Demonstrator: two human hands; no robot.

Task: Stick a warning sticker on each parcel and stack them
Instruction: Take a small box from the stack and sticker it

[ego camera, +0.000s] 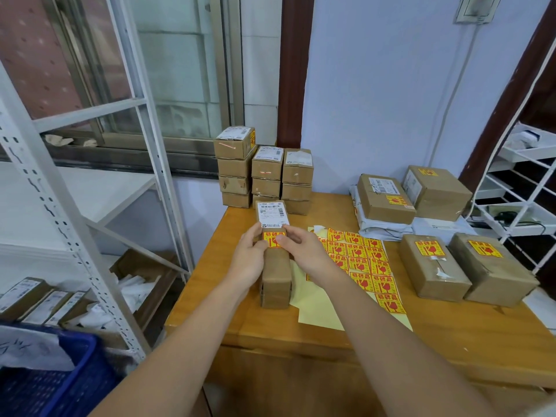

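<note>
A long narrow brown parcel (275,278) lies on the wooden table (451,335), with a white shipping label at its far end. My left hand (248,257) grips its left side. My right hand (302,246) presses a yellow-and-red warning sticker (272,238) onto its top, just below the label. A sheet of the same stickers (364,264) lies right of the parcel on yellow backing paper. Stacks of small parcels (264,170) stand at the table's far left corner.
Two stickered parcels (466,267) lie at the right, two more (412,197) sit behind them on grey mail bags. A white metal shelf (75,206) stands to the left, a blue crate (57,383) at lower left, a white rack (523,188) at right.
</note>
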